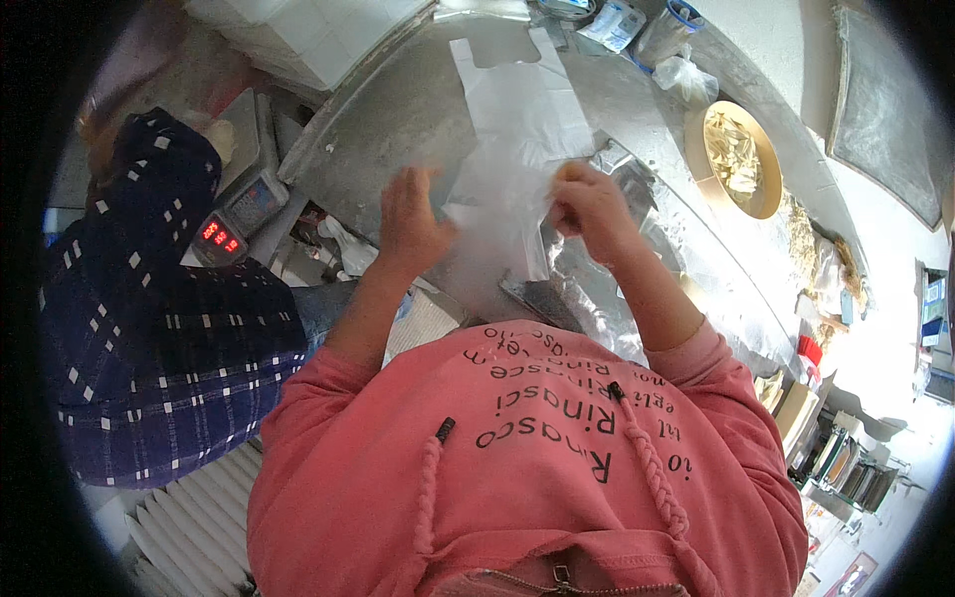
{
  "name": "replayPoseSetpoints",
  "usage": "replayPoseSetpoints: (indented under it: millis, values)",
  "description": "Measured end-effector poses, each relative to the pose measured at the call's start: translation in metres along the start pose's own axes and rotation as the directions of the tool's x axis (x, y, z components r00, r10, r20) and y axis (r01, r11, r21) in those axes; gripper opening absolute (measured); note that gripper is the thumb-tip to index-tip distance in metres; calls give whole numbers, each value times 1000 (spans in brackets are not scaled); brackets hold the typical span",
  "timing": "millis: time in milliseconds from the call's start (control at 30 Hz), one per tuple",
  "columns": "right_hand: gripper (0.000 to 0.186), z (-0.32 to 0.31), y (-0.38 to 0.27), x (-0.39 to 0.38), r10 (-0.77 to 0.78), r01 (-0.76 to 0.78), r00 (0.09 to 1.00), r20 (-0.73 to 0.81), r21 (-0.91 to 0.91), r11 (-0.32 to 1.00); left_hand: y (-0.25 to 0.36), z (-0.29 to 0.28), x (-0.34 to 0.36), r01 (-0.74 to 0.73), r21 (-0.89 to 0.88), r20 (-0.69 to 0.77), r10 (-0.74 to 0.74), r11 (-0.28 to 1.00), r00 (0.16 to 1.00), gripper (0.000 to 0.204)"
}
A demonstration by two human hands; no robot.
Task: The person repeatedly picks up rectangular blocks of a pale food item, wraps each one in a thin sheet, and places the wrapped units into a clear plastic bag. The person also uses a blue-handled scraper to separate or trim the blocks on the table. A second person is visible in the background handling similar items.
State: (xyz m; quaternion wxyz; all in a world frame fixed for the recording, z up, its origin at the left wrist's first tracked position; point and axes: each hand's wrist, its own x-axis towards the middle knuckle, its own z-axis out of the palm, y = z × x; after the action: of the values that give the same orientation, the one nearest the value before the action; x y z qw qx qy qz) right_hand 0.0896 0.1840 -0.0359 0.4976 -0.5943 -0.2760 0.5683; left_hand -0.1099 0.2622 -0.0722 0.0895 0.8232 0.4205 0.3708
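Note:
A thin white plastic carrier bag (527, 104) lies flat on the grey worktop (398, 129), its two handles pointing away from me. Closer in, its whitish film looks hazy and crumpled between my hands. On the left of the bag is my left hand (411, 221), fingers extended and thumb apart, slightly blurred, holding nothing visible. My right hand (594, 211) has its fingers curled together at the bag's right edge. What is inside that pinch is too small to name. Below it lie clear and silvery plastic sheets (577, 298).
A person in a dark checked garment (179, 348) sits at my left, beside a scale with a red lit display (221, 237). At the right stand a round tub of pale yellow strips (736, 154), a knotted plastic bag (686, 80) and a metal canister (668, 32).

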Motion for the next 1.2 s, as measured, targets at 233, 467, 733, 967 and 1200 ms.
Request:
replayPoseSetpoints:
  millis: [233,467,733,967,1200]
  values:
    - [8,10,-17,3,-75,410,871,485,-635,655,7,-20,37,-381,-97,272,392,920,879,27]
    - [25,59,-23,-9,-759,793,441,479,-604,80,-6,1,21,38,-264,259,33,964,965,14]
    - [23,33,83,80,168,302,923,346,-923,239,-73,-28,34,431,-867,461,-73,-249,885,22]
    - [28,3,71,118,-402,242,889,220,-970,4,-76,-67,-9,778,-535,716,-311,329,625,41]
    - [43,19,98,99,190,194,953,237,-956,221,-22,-90,29,233,8,-68,-232,972,970,32]
